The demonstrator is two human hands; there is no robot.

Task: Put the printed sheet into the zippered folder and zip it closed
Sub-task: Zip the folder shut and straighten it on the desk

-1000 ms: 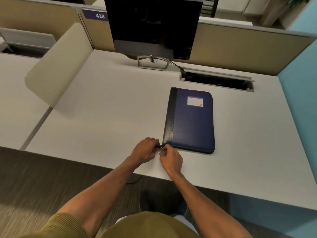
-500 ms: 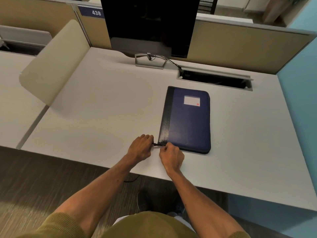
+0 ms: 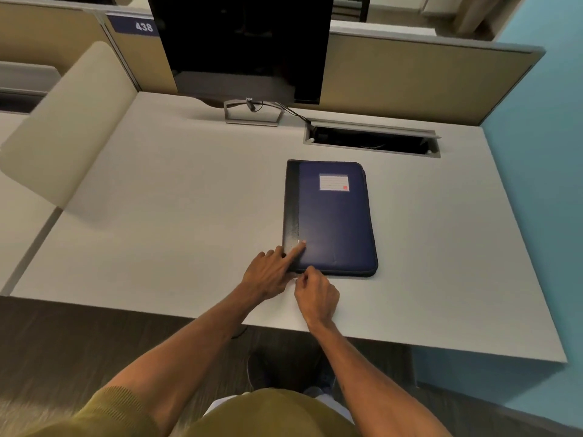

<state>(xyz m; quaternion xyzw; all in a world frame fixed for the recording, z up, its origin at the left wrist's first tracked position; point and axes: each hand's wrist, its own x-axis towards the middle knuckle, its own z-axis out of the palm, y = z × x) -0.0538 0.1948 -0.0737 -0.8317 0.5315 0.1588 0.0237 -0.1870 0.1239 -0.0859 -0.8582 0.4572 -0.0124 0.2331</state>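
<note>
At centre frame, left hand (image 3: 265, 275) presses a straight finger on the closed folder (image 3: 334, 222); right hand (image 3: 317, 298) fingers curl at its edge, grip unclear.

Grey desk (image 3: 157, 216), tan partitions (image 3: 410, 80), blue wall (image 3: 542, 152), dark carpet (image 3: 79, 342).

The number plate (image 3: 134, 25) carries white digits "438" on a dark blue field. It is fixed to the partition (image 3: 47, 36) behind the far left corner of the tabletop (image 3: 176, 190). The monitor (image 3: 239, 42) at the far edge bears the brand mark "DELL" in small light letters at the centre of its lower bezel. The folder (image 3: 334, 228) has a white label (image 3: 333, 182) with ruled lines and a red square. No writing on it is legible.
</note>
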